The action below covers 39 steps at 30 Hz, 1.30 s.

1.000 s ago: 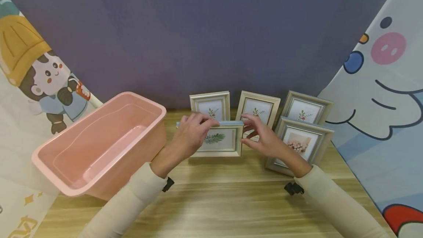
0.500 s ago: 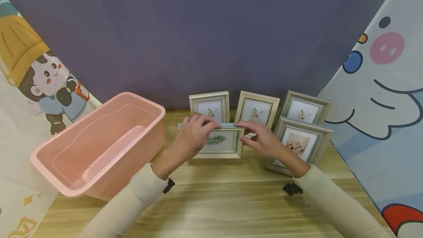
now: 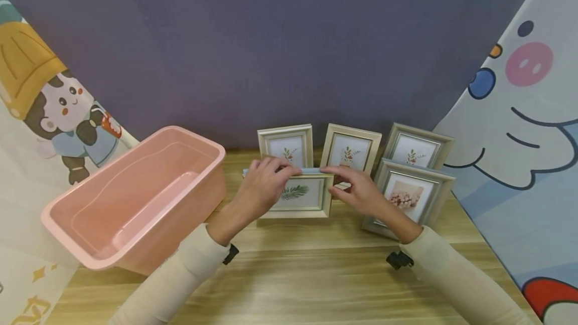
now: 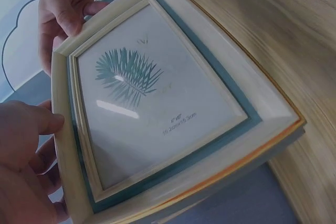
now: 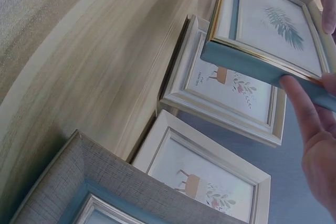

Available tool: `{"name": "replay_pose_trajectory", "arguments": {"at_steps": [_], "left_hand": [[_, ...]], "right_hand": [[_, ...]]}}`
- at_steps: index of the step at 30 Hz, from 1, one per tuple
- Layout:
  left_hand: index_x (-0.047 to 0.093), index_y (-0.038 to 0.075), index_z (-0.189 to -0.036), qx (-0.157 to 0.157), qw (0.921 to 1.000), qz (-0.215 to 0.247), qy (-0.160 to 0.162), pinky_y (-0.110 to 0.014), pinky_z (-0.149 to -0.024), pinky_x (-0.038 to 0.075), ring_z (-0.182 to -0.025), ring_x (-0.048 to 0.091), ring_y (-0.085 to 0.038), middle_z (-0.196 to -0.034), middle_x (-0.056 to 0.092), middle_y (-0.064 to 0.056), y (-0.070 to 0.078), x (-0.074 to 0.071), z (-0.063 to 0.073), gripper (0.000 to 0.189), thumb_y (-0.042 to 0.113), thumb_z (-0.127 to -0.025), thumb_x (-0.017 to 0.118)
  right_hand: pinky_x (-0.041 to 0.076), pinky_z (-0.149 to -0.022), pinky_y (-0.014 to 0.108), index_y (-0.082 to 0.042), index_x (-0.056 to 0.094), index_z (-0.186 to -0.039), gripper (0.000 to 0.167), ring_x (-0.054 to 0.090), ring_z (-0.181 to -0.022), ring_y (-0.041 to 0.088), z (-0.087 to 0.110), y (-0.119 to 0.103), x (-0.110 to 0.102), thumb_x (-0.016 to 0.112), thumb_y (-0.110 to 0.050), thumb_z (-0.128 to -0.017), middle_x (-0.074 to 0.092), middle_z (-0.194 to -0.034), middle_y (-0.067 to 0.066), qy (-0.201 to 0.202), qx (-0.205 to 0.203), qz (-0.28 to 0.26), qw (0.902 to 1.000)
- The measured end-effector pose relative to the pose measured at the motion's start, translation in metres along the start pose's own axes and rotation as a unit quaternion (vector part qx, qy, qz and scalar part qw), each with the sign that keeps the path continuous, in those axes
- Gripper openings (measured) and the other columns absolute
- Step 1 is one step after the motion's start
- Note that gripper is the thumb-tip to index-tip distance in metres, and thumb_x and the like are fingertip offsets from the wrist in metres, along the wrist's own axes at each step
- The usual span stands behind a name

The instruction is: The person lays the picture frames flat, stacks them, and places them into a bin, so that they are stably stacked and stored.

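A cream picture frame (image 3: 311,195) with a green leaf print stands on its long side, turned sideways. My left hand (image 3: 264,184) grips the left part of its top edge, thumb in front and fingers behind. At the top right corner my right hand (image 3: 356,189) pinches the same frame. In the left wrist view the frame (image 4: 123,124) shows a teal inner border, with left thumb (image 4: 50,123) resting on its edge. The right wrist view shows the frame's (image 5: 262,66) blue-green side, which the right index finger (image 5: 299,98) touches.
Behind are an upright cream frame (image 3: 309,137), a beige frame (image 3: 334,137) and a grey frame (image 3: 444,145), with flower prints. Another grey frame (image 3: 440,192), with a pink picture, leans in front at right. A pink tub (image 3: 212,184) stands left on the wooden table (image 3: 307,275).
My right hand has moved left from just beside the frame's corner and now pinches it. The leaf frame has shifted very slightly down toward me. The left hand keeps its grip.
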State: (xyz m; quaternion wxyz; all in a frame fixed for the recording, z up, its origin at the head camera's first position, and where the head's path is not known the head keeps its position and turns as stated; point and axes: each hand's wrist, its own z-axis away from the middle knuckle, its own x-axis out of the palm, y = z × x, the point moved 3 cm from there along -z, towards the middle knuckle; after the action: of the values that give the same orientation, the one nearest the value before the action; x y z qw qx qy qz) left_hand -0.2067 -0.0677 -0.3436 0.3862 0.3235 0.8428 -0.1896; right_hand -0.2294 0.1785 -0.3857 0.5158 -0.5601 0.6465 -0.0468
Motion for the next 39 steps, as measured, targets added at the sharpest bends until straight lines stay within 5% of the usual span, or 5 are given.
{"name": "replay_pose_trajectory", "arguments": {"at_steps": [8,18,31,35,39], "left_hand": [[0.075,0.025,-0.114,-0.016,0.9997,0.019,-0.008,-0.043,-0.077,0.055,-0.106,0.069,-0.024,-0.114,0.074,0.001,-0.008,-0.002,0.002,0.021,0.016,-0.095,0.072],[0.075,0.021,-0.114,-0.077,0.9942,0.067,-0.034,-0.05,-0.084,0.053,-0.102,0.068,-0.028,-0.115,0.074,-0.003,-0.026,-0.015,0.011,0.023,0.017,-0.092,0.076],[0.074,0.013,-0.116,-0.144,0.976,0.15,-0.067,-0.044,-0.086,0.057,-0.106,0.069,-0.027,-0.116,0.073,-0.008,-0.052,-0.023,0.029,0.025,0.02,-0.092,0.076],[0.07,0.014,-0.125,-0.177,0.9558,0.215,-0.094,-0.045,-0.09,0.057,-0.11,0.068,-0.027,-0.124,0.07,-0.006,-0.059,-0.019,0.033,0.031,0.021,-0.094,0.074],[0.053,0.012,-0.145,-0.211,0.9069,0.34,-0.132,-0.052,-0.102,0.053,-0.123,0.061,-0.034,-0.146,0.057,-0.012,-0.068,-0.011,0.039,0.05,0.02,-0.098,0.069]], "right_hand": [[0.062,-0.073,0.023,-0.008,0.064,-0.135,0.047,0.074,-0.095,0.031,0.002,0.0,-0.002,0.073,0.002,-0.09,0.068,-0.11,0.012,0.021,-0.02,0.002,0.9996],[0.062,-0.071,0.022,-0.007,0.065,-0.133,0.044,0.072,-0.097,0.029,0.007,0.002,-0.009,0.072,0.003,-0.091,0.065,-0.134,0.02,0.039,-0.014,0.005,0.9991],[0.059,-0.054,0.024,-0.008,0.065,-0.133,0.043,0.072,-0.09,0.014,0.021,0.007,-0.019,0.071,0.002,-0.092,0.059,-0.141,0.025,0.038,0.033,0.004,0.9987],[0.059,-0.055,0.024,-0.006,0.064,-0.133,0.042,0.073,-0.089,0.02,0.021,0.009,-0.018,0.069,0.003,-0.093,0.058,-0.141,0.027,0.033,0.026,-0.004,0.9991],[0.059,-0.056,0.024,-0.006,0.064,-0.133,0.042,0.072,-0.088,0.015,0.022,0.008,-0.017,0.07,0.004,-0.092,0.06,-0.137,0.026,0.034,0.016,-0.011,0.9993]]}}
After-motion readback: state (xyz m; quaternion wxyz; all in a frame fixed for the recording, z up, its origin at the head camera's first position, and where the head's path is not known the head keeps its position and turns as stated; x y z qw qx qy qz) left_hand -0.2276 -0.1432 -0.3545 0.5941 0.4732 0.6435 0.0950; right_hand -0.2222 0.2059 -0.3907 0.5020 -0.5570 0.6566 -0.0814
